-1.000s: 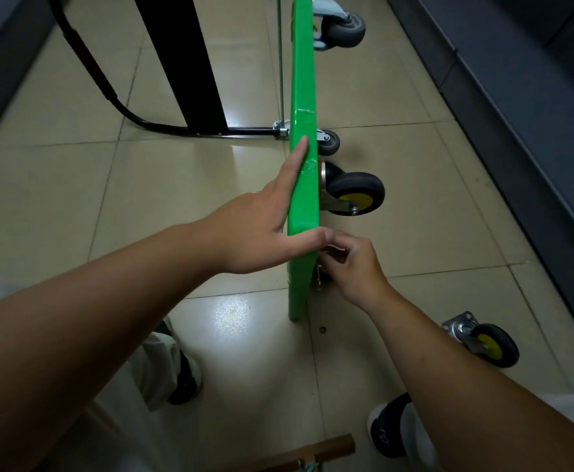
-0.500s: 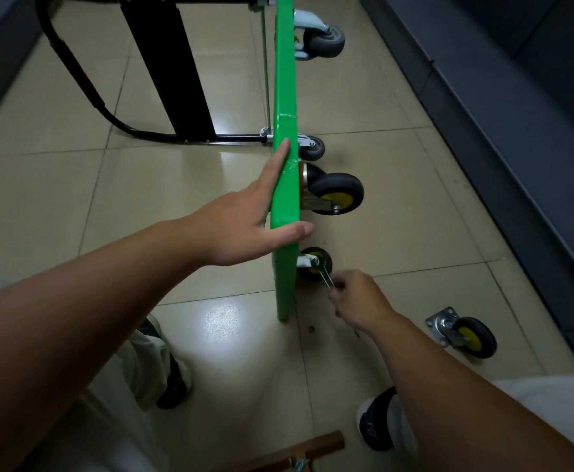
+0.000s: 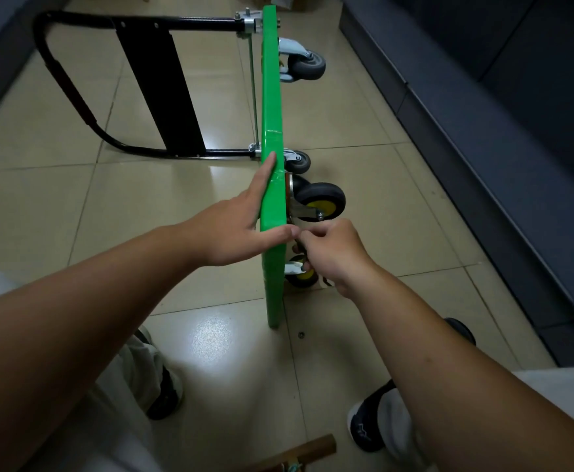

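Green cart deck (image 3: 272, 97) stands on its long edge on the tile floor (image 3: 57, 206), black handle (image 3: 74, 93) lying out to the left. Left hand (image 3: 241, 229) rests on the deck's upper edge near the close end, fingers straight and together along the face, thumb across the edge. Right hand (image 3: 333, 253) is just beside the underside, fingers curled tight on what looks like a small wrench (image 3: 326, 282), mostly hidden, at the lower yellow-hub caster (image 3: 304, 275). A bigger yellow-hub caster (image 3: 319, 201) sits just above. A loose nut (image 3: 301, 334) lies by the deck's near corner.
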`<state>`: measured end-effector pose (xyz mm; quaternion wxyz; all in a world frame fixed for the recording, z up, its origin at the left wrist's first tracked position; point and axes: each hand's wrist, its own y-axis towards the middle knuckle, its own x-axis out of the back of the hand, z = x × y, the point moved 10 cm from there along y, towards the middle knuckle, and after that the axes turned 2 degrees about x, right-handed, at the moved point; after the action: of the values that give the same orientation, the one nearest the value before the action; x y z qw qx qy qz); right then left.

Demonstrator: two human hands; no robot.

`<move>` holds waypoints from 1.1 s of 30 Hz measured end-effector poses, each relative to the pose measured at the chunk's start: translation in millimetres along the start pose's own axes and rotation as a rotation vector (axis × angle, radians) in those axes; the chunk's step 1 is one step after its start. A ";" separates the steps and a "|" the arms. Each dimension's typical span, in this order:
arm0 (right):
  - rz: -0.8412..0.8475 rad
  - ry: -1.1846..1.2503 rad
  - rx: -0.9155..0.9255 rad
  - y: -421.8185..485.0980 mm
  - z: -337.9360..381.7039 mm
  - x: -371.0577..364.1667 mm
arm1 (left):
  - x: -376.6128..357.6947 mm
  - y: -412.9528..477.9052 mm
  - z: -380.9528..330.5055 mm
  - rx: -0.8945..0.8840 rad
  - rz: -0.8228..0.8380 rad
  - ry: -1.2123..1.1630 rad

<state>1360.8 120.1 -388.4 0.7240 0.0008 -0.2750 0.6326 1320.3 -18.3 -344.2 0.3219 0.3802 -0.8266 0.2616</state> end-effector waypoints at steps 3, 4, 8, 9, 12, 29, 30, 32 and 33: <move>0.057 0.012 0.002 -2.2 6.0 -5.2 | 0.4 0.4 0.2 0.003 0.002 0.011; 0.080 0.027 -0.006 -2.2 5.6 -6.7 | 0.0 0.6 -0.1 0.003 0.005 0.011; 0.155 0.060 -0.008 0.2 4.2 -9.0 | -0.5 1.0 -0.7 -0.001 0.004 0.021; 0.175 0.064 0.000 0.4 3.6 -9.9 | -0.6 1.1 -0.3 -0.002 0.001 0.023; 0.223 0.073 0.048 0.4 0.4 -18.1 | -0.5 0.7 0.3 0.002 -0.008 0.023; 0.219 0.246 0.165 32.4 -55.2 -33.5 | 0.2 2.2 0.1 -0.004 0.009 0.024; 0.220 0.231 0.180 36.1 -56.2 -35.0 | 0.2 2.6 0.1 -0.008 0.009 0.024; 0.203 0.202 0.234 41.6 -55.6 -38.6 | 0.7 2.6 0.1 -0.017 0.006 0.028; 0.186 0.194 0.267 43.3 -54.3 -40.4 | 0.9 2.4 0.0 -0.018 0.004 0.031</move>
<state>1340.7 110.7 -465.6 0.6790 0.0105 -0.1161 0.7248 1317.9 -17.3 -344.0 0.3374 0.3715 -0.8248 0.2606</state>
